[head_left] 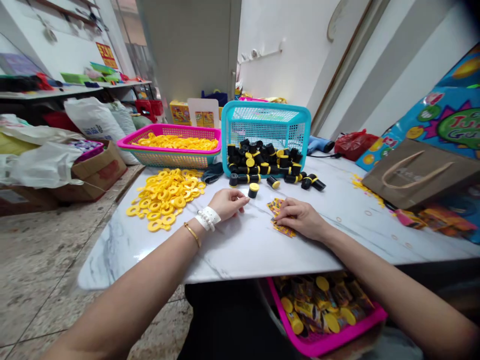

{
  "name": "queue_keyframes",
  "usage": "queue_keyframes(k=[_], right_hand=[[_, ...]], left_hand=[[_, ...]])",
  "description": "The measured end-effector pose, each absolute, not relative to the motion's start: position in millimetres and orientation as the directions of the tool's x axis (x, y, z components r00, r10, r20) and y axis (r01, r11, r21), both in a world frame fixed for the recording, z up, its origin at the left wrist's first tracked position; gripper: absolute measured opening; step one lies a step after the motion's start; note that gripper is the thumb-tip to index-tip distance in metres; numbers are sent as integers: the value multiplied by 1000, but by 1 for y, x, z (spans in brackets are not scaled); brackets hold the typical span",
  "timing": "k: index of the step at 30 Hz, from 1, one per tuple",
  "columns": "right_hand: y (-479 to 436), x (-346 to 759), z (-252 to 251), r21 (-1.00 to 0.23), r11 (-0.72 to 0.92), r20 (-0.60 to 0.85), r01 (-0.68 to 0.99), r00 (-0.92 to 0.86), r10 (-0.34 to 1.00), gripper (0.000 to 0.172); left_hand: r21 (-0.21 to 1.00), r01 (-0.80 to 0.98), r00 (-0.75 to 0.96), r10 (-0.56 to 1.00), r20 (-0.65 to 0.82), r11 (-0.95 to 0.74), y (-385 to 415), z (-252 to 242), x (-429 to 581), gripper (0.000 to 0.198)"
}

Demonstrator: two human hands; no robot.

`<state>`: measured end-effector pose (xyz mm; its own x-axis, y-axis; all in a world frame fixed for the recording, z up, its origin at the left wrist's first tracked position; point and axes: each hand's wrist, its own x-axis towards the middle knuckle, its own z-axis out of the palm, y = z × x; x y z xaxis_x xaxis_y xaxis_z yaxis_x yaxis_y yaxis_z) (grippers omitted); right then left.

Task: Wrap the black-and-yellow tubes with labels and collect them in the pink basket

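Observation:
My left hand point(229, 204) hovers over the table with thumb and fingers drawn together; nothing shows between them. Just beyond its fingertips stands a small black canister point(253, 192) with a yellow lid, upright and apart from the hand. My right hand point(302, 218) rests on a small pile of colourful printed labels point(287, 230), its fingertips pinched on them. Behind both hands, a turquoise basket point(308, 135) tipped on its side spills several black canisters point(258, 155), some with yellow lids.
Yellow ring-shaped plastic pieces point(165, 197) lie heaped at the left, before a pink basket point(129, 142) full of more. A brown paper bag point(416, 170) stands at the right. Below the table edge, a pink basket point(318, 347) holds labelled canisters.

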<state>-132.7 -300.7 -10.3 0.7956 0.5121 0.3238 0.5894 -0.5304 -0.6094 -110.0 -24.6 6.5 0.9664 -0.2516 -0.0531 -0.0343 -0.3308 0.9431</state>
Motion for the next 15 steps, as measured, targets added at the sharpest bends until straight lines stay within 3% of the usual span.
queue_keyframes(k=[4, 8, 12, 15], right_hand=[[-268, -125, 10, -536, -446, 572, 717, 697, 433, 7], [-223, -116, 39, -446, -388, 747, 807, 574, 335, 9], [-187, -101, 45, -514, -356, 716, 780, 619, 323, 9], [-178, -93, 35, -733, -285, 565, 617, 786, 250, 37]], left_hand=[[985, 10, 951, -303, -62, -171, -23, 15, -114, 46], [999, -46, 943, -329, 41, -7, -17, 25, -116, 50], [989, -85, 978, -182, 105, 118, -7, 28, -110, 40], [989, -66, 993, -90, 78, 134, -1, 26, -105, 39]])
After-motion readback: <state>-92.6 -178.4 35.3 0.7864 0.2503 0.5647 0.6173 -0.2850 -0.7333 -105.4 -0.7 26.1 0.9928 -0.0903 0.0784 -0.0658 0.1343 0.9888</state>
